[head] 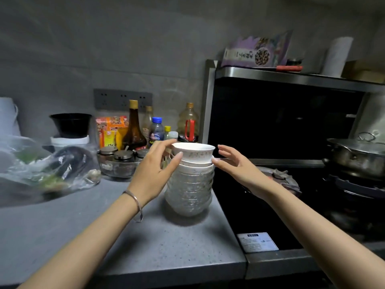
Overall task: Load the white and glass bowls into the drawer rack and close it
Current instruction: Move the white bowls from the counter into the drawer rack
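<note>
A stack of bowls (190, 184) stands on the counter (145, 236) at its right edge, beside the stove (260, 205). The left hand (152, 170) curls round the top white bowl (194, 152), thumb and forefinger apparently pinching its rim. The right hand (239, 163) is spread loose, its thumb touching the stack's right side.

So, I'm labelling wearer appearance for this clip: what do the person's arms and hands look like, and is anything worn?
Both forearms are bare, with no sleeves in view and no gloves. The left hand has a thin silver-coloured metal bracelet round its wrist, with a small piece dangling from it. The right hand shows no ring, watch or band.
</note>
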A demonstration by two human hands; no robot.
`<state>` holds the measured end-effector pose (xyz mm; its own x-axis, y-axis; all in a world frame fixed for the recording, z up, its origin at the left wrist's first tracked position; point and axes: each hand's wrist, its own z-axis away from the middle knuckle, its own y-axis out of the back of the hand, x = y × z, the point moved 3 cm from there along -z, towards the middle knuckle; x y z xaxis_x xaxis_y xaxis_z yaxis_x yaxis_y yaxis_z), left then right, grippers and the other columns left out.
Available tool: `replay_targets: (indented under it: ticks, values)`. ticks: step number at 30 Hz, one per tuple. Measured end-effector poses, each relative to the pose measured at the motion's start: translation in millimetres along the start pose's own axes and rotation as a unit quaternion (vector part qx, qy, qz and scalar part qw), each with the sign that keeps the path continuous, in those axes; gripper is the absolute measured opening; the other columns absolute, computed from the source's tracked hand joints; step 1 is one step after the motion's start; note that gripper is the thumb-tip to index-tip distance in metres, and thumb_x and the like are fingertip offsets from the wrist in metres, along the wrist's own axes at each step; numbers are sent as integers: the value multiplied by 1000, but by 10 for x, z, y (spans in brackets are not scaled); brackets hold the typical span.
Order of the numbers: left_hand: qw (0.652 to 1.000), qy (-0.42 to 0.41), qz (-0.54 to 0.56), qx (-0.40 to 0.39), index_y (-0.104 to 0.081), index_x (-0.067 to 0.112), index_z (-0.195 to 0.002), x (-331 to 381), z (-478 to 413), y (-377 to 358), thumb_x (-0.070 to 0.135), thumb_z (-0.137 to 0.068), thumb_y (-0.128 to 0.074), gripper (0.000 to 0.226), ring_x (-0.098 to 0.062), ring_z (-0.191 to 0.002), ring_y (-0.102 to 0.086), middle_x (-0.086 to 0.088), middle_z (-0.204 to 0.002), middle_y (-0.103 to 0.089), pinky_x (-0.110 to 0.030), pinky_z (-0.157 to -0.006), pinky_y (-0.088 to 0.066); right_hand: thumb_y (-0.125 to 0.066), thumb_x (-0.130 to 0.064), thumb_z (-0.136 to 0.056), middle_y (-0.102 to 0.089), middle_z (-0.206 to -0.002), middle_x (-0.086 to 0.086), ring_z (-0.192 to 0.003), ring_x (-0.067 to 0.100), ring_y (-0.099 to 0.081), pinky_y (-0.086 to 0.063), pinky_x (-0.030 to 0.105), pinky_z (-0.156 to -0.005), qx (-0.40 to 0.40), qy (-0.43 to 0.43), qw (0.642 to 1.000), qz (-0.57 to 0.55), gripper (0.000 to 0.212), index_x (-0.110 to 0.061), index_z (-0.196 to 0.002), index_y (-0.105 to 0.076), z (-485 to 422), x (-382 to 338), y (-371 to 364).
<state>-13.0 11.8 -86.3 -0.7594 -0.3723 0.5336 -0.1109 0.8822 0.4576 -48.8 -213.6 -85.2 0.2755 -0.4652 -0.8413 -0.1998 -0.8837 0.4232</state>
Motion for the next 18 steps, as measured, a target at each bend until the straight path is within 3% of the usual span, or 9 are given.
replay_targets:
  ticks: [4,7,10,14,18]
  values:
    - [992,117,-14,-41,-35,21,-139,-173,-168,-103,67,-79,-46,77,-14,-128,-38,2,-142,-41,-30,-102,-32,-67,-49,-78,-46,-143,0,-130,7,-43,-36,21,-96,-21,3,1000,-14,62,-38,-134,-43,-175,19,-106]
    - [987,130,29,-85,-48,23,-130,-207,-250,-188,72,-73,-48,75,-17,-123,-47,-1,-133,-52,-35,-104,-38,-69,-49,-77,-55,-133,-8,-124,3,-49,-40,11,-87,-11,12,1000,-20,54,-41,-125,-47,-238,1,-174]
    - [986,136,68,-74,-53,23,-125,-203,-290,-209,76,-64,-49,80,-14,-113,-52,1,-125,-57,-38,-99,-44,-73,-43,-76,-60,-120,-12,-108,-10,-54,-44,-1,-69,16,28,999,-26,55,-33,-125,-51,-247,-14,-211]
    - [989,120,80,-37,-50,25,-125,-178,-282,-220,73,-64,-51,78,-11,-112,-49,5,-124,-55,-28,-92,-43,-74,-39,-76,-59,-123,-12,-114,-5,-54,-44,-1,-73,51,48,997,-17,56,-31,-127,-51,-207,-42,-222]
    - [983,103,149,-10,-45,29,-120,-54,-302,-214,70,-63,-55,71,-13,-118,-50,6,-125,-54,-35,-96,-47,-74,-38,-76,-59,-111,-27,-103,-22,-51,-40,-2,-81,84,90,992,-18,45,-35,-117,-57,-115,-245,-139]
